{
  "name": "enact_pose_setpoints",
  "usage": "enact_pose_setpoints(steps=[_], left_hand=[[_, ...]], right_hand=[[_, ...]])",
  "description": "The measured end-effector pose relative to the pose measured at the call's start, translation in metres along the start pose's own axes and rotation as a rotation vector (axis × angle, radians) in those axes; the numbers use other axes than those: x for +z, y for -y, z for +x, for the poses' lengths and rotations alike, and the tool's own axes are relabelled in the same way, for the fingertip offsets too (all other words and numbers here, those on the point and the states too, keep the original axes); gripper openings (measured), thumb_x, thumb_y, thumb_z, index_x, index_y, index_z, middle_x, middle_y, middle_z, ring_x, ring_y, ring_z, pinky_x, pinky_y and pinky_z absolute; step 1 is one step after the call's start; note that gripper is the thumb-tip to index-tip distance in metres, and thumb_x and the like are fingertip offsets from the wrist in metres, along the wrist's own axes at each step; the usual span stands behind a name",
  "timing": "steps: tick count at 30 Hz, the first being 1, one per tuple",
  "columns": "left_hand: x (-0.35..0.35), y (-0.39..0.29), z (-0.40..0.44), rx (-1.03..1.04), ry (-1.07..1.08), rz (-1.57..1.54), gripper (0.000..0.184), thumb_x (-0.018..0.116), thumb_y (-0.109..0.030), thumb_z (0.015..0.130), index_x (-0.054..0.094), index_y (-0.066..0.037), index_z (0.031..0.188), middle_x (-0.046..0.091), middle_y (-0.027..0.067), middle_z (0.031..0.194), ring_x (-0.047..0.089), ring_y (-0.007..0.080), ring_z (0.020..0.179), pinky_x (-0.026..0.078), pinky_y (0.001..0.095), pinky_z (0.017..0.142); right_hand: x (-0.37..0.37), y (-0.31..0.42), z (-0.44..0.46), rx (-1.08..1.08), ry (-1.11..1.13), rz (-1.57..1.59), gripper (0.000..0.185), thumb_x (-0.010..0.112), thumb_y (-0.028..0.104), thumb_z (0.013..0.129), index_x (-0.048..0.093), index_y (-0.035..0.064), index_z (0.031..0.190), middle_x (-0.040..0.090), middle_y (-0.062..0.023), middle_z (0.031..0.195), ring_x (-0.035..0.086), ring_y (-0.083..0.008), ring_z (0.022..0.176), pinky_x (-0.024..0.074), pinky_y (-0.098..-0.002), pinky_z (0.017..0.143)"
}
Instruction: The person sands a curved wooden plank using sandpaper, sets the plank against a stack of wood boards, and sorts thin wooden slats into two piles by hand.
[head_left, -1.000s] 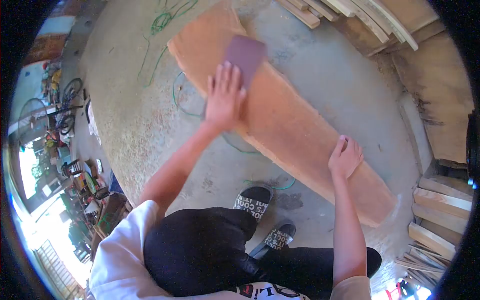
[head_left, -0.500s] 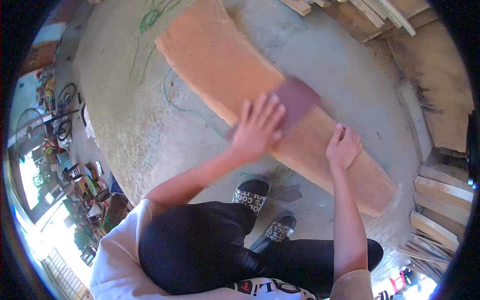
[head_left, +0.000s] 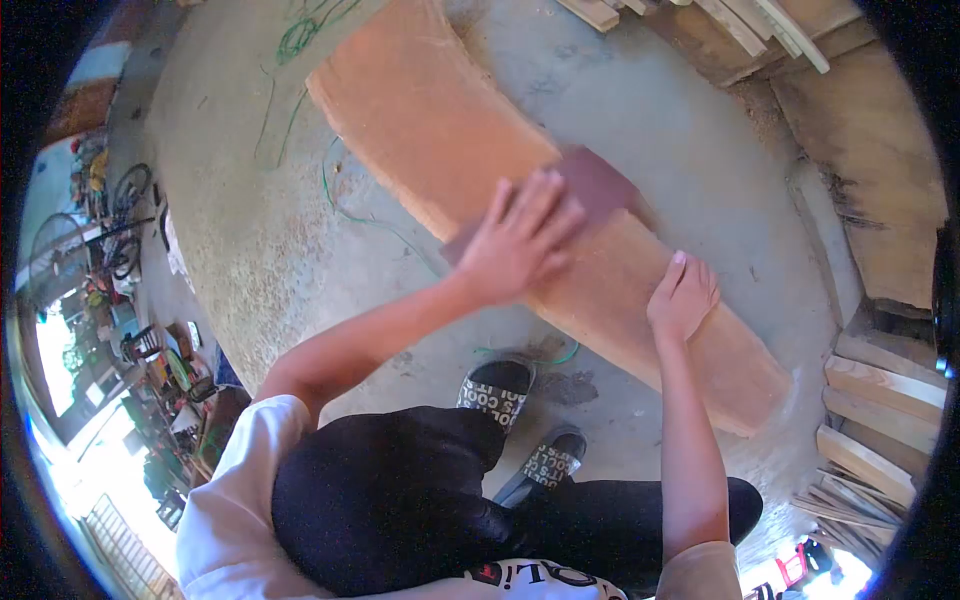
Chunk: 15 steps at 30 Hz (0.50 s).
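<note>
A long curved wooden slab lies diagonally over the concrete floor. Across its middle is a dark reddish-brown sheet, blurred at its edges. My left hand lies flat on this sheet with its fingers spread, pressing it against the wood; the sheet sticks out on both sides of the hand. Nearer the slab's lower right end, my right hand rests on the top face, fingers together and bent over the wood, gripping it.
A thin green cord runs over the floor left of the slab. Stacked boards stand at the right, with more wood strips at the top right. My sandalled feet are below the slab. Bicycles and clutter line the far left.
Over the last second my left hand and the sheet have moved down and right along the slab, from its upper part to the middle. My right hand has stayed on the wood.
</note>
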<state>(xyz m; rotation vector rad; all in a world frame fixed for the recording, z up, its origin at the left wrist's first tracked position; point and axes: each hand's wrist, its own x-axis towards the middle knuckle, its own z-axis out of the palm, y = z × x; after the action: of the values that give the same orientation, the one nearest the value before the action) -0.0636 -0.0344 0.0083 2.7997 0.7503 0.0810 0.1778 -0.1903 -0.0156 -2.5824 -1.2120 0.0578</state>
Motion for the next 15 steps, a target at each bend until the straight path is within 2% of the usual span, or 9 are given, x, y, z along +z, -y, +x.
enact_pose_setpoints(steps=[4, 6, 7, 10, 13, 15], left_hand=[[0.001, 0.011, 0.006, 0.092, -0.003, -0.059, 0.065, 0.043, -0.054, 0.102, 0.033, -0.025, 0.159, 0.021, 0.0158, 0.167, 0.019, 0.0332, 0.155, 0.013, 0.0625, 0.121], [-0.005, 0.044, 0.026, -0.038, -0.050, 0.178, 0.065, 0.044, -0.056, 0.101, 0.037, -0.024, 0.157, 0.025, 0.0169, 0.165, 0.025, 0.0347, 0.152, 0.016, 0.0651, 0.118], [-0.007, 0.062, 0.035, -0.130, -0.113, 0.101, 0.064, 0.043, -0.056, 0.101, 0.037, -0.024, 0.157, 0.024, 0.0174, 0.166, 0.025, 0.0357, 0.152, 0.017, 0.0670, 0.117], [-0.014, 0.063, 0.039, -0.162, -0.131, 0.109, 0.071, 0.042, -0.060, 0.100, 0.036, -0.017, 0.157, 0.021, 0.0230, 0.165, 0.022, 0.0397, 0.152, 0.016, 0.0680, 0.117], [-0.007, 0.015, 0.022, 0.014, 0.006, 0.019, 0.077, 0.042, -0.065, 0.098, 0.037, -0.015, 0.156, 0.020, 0.0255, 0.165, 0.019, 0.0413, 0.153, 0.014, 0.0650, 0.119], [-0.005, -0.015, 0.010, 0.153, 0.123, -0.139, 0.079, 0.040, -0.067, 0.098, 0.032, -0.018, 0.159, 0.013, 0.0230, 0.167, 0.013, 0.0387, 0.155, 0.008, 0.0629, 0.121]], right_hand=[[-0.001, 0.003, -0.002, 0.000, 0.013, -0.004, 0.034, 0.045, 0.031, 0.104, 0.068, 0.0071, 0.104, 0.068, -0.0110, 0.107, 0.058, -0.0320, 0.108, 0.0387, -0.0464, 0.097], [-0.001, 0.002, -0.001, 0.000, 0.015, -0.009, 0.034, 0.045, 0.032, 0.104, 0.068, 0.0071, 0.104, 0.068, -0.0110, 0.107, 0.058, -0.0319, 0.108, 0.0387, -0.0463, 0.097], [0.000, 0.001, -0.001, 0.001, 0.016, -0.009, 0.034, 0.045, 0.032, 0.104, 0.068, 0.0071, 0.104, 0.068, -0.0109, 0.108, 0.058, -0.0319, 0.108, 0.0386, -0.0462, 0.097], [0.001, 0.000, -0.001, -0.007, 0.008, 0.004, 0.033, 0.045, 0.032, 0.104, 0.068, 0.0074, 0.104, 0.068, -0.0107, 0.107, 0.058, -0.0317, 0.107, 0.0388, -0.0460, 0.096], [-0.004, 0.002, -0.001, -0.009, 0.022, 0.020, 0.032, 0.046, 0.032, 0.103, 0.068, 0.0076, 0.103, 0.068, -0.0105, 0.107, 0.058, -0.0316, 0.107, 0.0388, -0.0461, 0.096], [-0.005, 0.002, 0.001, -0.005, 0.023, 0.011, 0.031, 0.047, 0.031, 0.103, 0.067, 0.0079, 0.104, 0.067, -0.0097, 0.108, 0.058, -0.0316, 0.107, 0.0386, -0.0465, 0.097]])
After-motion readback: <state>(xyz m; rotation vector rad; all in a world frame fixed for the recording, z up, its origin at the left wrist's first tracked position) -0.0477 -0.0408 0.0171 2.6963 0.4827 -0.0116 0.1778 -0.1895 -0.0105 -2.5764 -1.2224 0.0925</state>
